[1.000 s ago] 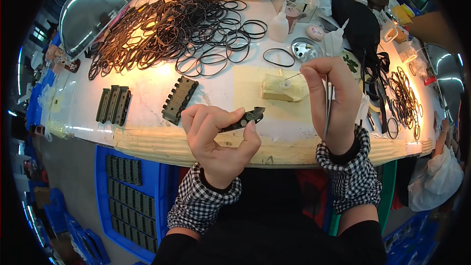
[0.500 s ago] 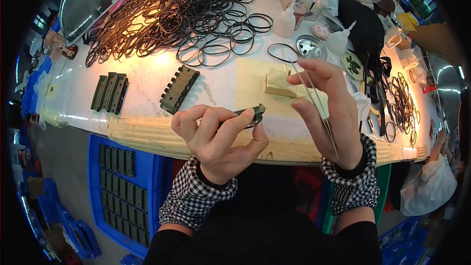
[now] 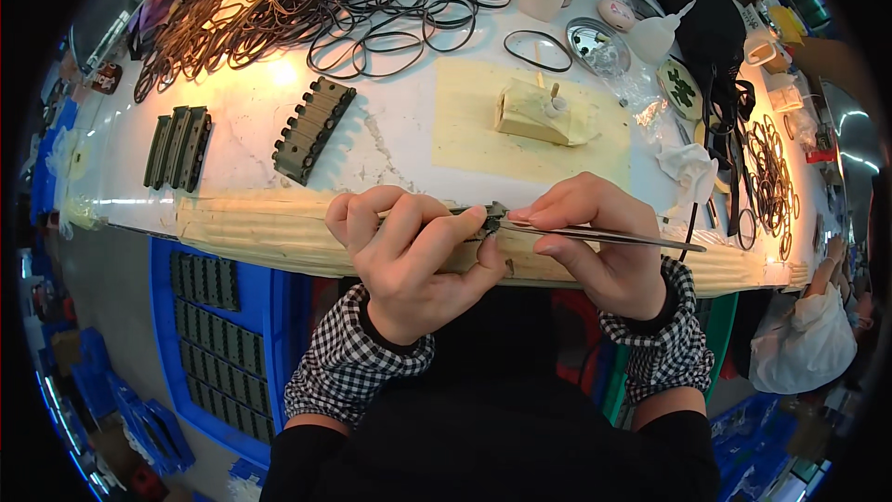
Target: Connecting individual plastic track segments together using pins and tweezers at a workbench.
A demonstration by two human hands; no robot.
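My left hand (image 3: 409, 265) pinches a small dark green plastic part (image 3: 495, 213) between thumb and index finger, just over the table's front edge. Most of that part is hidden by the fingers. My right hand (image 3: 609, 242) is closed around metal tweezers (image 3: 655, 241), which lie nearly level with their tips at the part's right end. Whether the tips grip anything is too small to tell. Beyond my hands sits a block wrapped in yellowish tape (image 3: 534, 119). Farther left lie a row of joined green wheeled parts (image 3: 312, 133) and a smaller green group (image 3: 177, 151).
A big heap of dark rubber bands (image 3: 279, 9) covers the far left. At the right are a metal dish (image 3: 595, 45), a squeeze bottle (image 3: 654, 36) and more bands (image 3: 769, 177). Below the table's padded edge (image 3: 251, 228), a blue tray (image 3: 165, 325) holds rows of green parts.
My right hand has moved down and left, swinging the tweezers from upright to nearly level, with their tips now at the green part. The view has shifted, so the table appears higher.
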